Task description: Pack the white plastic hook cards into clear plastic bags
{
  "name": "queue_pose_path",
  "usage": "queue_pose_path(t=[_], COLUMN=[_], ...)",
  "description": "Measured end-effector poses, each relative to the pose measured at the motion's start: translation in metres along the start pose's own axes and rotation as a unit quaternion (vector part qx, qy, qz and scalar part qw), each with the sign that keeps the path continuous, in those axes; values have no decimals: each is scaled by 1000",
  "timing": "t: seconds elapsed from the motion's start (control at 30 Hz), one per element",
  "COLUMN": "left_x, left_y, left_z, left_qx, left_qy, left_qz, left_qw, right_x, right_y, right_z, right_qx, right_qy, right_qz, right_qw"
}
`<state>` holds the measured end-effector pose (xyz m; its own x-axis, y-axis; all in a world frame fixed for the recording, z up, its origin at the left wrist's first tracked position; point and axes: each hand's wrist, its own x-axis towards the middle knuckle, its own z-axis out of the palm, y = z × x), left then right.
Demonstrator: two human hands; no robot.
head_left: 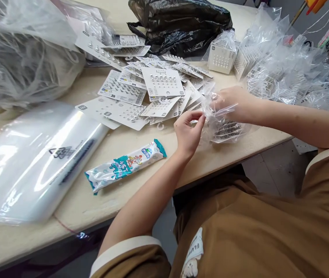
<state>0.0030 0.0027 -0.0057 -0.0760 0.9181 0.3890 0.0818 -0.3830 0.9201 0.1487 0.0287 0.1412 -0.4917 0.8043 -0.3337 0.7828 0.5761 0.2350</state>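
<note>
A clear plastic bag (210, 125) with a stack of earring cards (228, 130) inside stands at the table's front edge. My left hand (189, 129) pinches the left edge of this bag between thumb and forefinger. At the bag's upper part is my right hand (230, 103), its fingers bent and partly hidden by the crinkled film; it appears to grip the bag's top. Just left of both hands lies a loose pile of white earring cards (162, 83) set with rows of pearl-like studs.
A wrapped ice-cream packet (125, 166) lies before the pile. Flat clear bags (37, 162) are stacked at left, beneath a large full plastic bag (22, 54). A black bag (181, 23) sits behind. Filled clear bags (291, 69) heap up at right, beside bagged cards (221, 58).
</note>
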Motion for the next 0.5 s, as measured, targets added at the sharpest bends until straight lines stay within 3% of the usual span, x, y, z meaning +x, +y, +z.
queue_pose_path(t=[0.07, 0.2, 0.37, 0.5], left_x=[0, -2, -7, -11], left_y=[0, 7, 14, 11], left_z=[1, 0, -2, 6], left_qx=[11, 93, 131, 179], left_qy=[6, 31, -130, -175], left_qz=[22, 166, 226, 213], left_qw=[1000, 981, 957, 944], right_x=[-1, -1, 11, 18], right_y=[5, 12, 22, 26], right_z=[-1, 0, 9, 12], right_qx=[21, 46, 10, 25], right_qy=[1, -10, -32, -33], right_qz=[-17, -18, -52, -67], right_qw=[1000, 999, 998, 997])
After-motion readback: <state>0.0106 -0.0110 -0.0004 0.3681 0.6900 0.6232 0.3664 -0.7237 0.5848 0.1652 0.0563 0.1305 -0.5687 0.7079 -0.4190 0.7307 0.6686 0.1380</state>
